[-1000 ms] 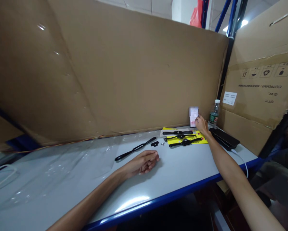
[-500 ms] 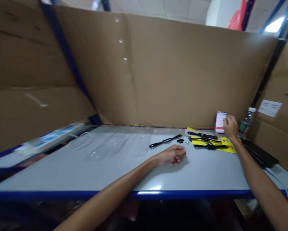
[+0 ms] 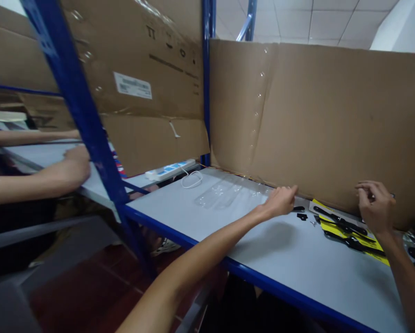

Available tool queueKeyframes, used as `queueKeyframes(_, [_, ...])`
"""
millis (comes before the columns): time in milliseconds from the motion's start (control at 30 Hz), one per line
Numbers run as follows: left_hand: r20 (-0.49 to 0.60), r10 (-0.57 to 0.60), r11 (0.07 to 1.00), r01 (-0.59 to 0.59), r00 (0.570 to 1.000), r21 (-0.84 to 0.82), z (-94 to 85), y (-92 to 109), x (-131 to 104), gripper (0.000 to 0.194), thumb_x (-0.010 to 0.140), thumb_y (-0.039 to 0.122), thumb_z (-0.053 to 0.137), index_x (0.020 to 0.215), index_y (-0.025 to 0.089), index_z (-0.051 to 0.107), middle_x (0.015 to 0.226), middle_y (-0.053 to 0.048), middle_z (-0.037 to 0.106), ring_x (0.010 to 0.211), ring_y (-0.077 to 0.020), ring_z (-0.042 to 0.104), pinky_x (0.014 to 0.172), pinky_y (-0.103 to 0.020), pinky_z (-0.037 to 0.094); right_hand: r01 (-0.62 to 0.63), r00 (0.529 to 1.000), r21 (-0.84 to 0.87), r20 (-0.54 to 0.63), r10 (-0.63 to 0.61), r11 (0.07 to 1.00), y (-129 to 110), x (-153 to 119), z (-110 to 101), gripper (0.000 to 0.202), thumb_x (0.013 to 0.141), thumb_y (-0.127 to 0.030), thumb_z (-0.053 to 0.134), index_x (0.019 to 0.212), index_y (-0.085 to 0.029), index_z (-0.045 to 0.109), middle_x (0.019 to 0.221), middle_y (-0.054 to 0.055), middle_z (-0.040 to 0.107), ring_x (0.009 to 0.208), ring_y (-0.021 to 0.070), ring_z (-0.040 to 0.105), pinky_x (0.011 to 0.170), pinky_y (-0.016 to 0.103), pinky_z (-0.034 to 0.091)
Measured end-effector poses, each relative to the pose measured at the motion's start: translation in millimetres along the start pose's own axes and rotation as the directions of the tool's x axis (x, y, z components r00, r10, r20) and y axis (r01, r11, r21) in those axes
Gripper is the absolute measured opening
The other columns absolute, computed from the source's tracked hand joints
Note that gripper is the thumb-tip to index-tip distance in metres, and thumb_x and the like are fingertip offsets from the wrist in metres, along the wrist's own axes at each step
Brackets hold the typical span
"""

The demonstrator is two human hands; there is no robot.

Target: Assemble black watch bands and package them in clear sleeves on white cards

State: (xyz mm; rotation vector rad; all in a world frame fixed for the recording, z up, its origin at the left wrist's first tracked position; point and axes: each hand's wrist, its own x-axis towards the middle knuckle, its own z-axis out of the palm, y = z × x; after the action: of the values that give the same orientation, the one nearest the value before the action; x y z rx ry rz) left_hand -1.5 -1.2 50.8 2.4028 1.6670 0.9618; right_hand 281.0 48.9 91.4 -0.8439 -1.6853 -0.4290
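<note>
A tall cardboard sheet [image 3: 318, 115] is being seen behind the grey counter [image 3: 308, 273], where clear plastic [image 3: 216, 194] is being spread out. Yellow cards [image 3: 329, 227] are being partly covered by black tools [image 3: 358, 243]. Beside these the right hand [image 3: 377, 208] is being held raised, fingers half curled; whether anything is being gripped cannot be told. The left hand [image 3: 280, 202] is being kept mostly folded above the counter, its contents being hidden. Most of another black tool [image 3: 298, 209] is being blocked from view by it. Nearby, a small black plate [image 3: 302, 216] and tiny silver bits [image 3: 313, 224] are being displayed.
</note>
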Motion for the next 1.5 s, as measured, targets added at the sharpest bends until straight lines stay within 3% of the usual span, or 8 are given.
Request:
queueKeyframes(200, [-0.058, -0.214, 0.950, 0.222, 0.975, 0.219, -15.4, -43.4, 17.8, 0.032, 0.093, 0.017, 0.045, 0.121, 0.017, 0.060, 0.110, -0.015, 0.069, 0.104, -0.0282, 0.066, 0.085, -0.037, 0.047, -0.070, 0.995, -0.004, 0.066, 0.070, 0.998, -0.5, -13.8, 28.7, 0.013, 0.084, -0.025, 0.053, 0.083, -0.022, 0.066, 0.096, 0.006, 0.068, 0.067, 0.0166, 0.062, 0.068, 0.033, 0.052])
queueKeyframes(500, [0.184, 0.133, 0.943, -0.181, 0.974, 0.279, 51.6, -40.1, -9.2, 0.039, 0.097, 0.036, 0.050, 0.129, 0.014, 0.057, 0.126, -0.019, 0.060, 0.120, -0.0314, 0.055, 0.101, -0.044, 0.043, -0.261, 0.958, -0.241, 0.053, 0.282, 0.935, 52.9, -36.5, -1.9, 0.017, 0.083, -0.022, 0.051, 0.084, -0.019, 0.068, 0.093, 0.008, 0.068, 0.071, 0.0185, 0.061, 0.078, 0.032, 0.050])
queueKeyframes(633, [0.247, 0.105, 0.934, -0.181, 0.963, 0.307, 64.7, -47.1, -8.3, 0.041, 0.098, 0.036, 0.049, 0.130, 0.014, 0.058, 0.128, -0.019, 0.060, 0.122, -0.0318, 0.053, 0.103, -0.044, 0.042, -0.359, 0.910, -0.358, 0.072, 0.409, 0.862, 84.6, -43.9, -13.1, 0.023, 0.082, -0.019, 0.050, 0.088, -0.017, 0.072, 0.098, 0.012, 0.072, 0.088, 0.0239, 0.065, 0.085, 0.034, 0.050])
queueKeyframes(800, [0.260, 0.027, 0.928, -0.121, 0.965, 0.353, 64.8, -51.3, -7.8, 0.035, 0.098, 0.028, 0.047, 0.119, 0.009, 0.067, 0.119, -0.022, 0.064, 0.117, -0.0319, 0.057, 0.100, -0.041, 0.043, -0.476, 0.776, -0.393, 0.233, 0.586, 0.786, 96.2, -60.5, -8.2, 0.022, 0.081, -0.018, 0.056, 0.090, -0.021, 0.076, 0.092, 0.007, 0.077, 0.088, 0.0226, 0.069, 0.079, 0.030, 0.051])
queueKeyframes(1033, [0.271, -0.002, 0.903, -0.115, 0.963, 0.414, 62.5, -46.4, -9.0, 0.036, 0.099, 0.029, 0.043, 0.114, 0.009, 0.070, 0.117, -0.021, 0.065, 0.113, -0.0301, 0.060, 0.097, -0.038, 0.045, -0.450, 0.705, -0.436, 0.363, 0.609, 0.780, 76.9, -71.2, 7.8, 0.023, 0.082, -0.018, 0.057, 0.093, -0.024, 0.076, 0.098, 0.005, 0.077, 0.092, 0.0228, 0.070, 0.077, 0.029, 0.050])
queueKeyframes(1200, [0.254, -0.009, 0.898, -0.104, 0.967, 0.428, 63.3, -45.6, -9.2, 0.039, 0.102, 0.026, 0.033, 0.116, 0.009, 0.065, 0.116, -0.021, 0.066, 0.111, -0.0297, 0.063, 0.089, -0.037, 0.047, -0.421, 0.731, -0.414, 0.372, 0.572, 0.807, 52.4, -73.9, 13.5, 0.026, 0.088, -0.020, 0.052, 0.100, -0.024, 0.075, 0.098, 0.006, 0.077, 0.091, 0.0219, 0.070, 0.075, 0.028, 0.049])
queueKeyframes(1367, [0.180, -0.093, 0.929, 0.020, 0.979, 0.370, 66.3, -47.5, -7.3, 0.034, 0.103, 0.028, 0.034, 0.115, 0.013, 0.062, 0.117, -0.021, 0.067, 0.105, -0.0292, 0.066, 0.085, -0.035, 0.046, -0.293, 0.775, -0.360, 0.453, 0.441, 0.886, 11.6, -74.7, 26.7, 0.026, 0.093, -0.024, 0.051, 0.106, -0.025, 0.073, 0.097, 0.005, 0.077, 0.090, 0.0214, 0.069, 0.076, 0.027, 0.046])
queueKeyframes(1500, [0.030, -0.214, 0.961, 0.205, 0.976, 0.186, 65.5, -52.3, -2.2, 0.027, 0.102, 0.031, 0.041, 0.109, 0.015, 0.062, 0.103, -0.020, 0.070, 0.095, -0.0291, 0.068, 0.076, -0.033, 0.044, -0.153, 0.739, -0.306, 0.597, 0.314, 0.940, -15.8, -81.5, 38.1, 0.026, 0.093, -0.021, 0.051, 0.108, -0.024, 0.073, 0.103, 0.006, 0.076, 0.096, 0.0213, 0.066, 0.079, 0.027, 0.043])
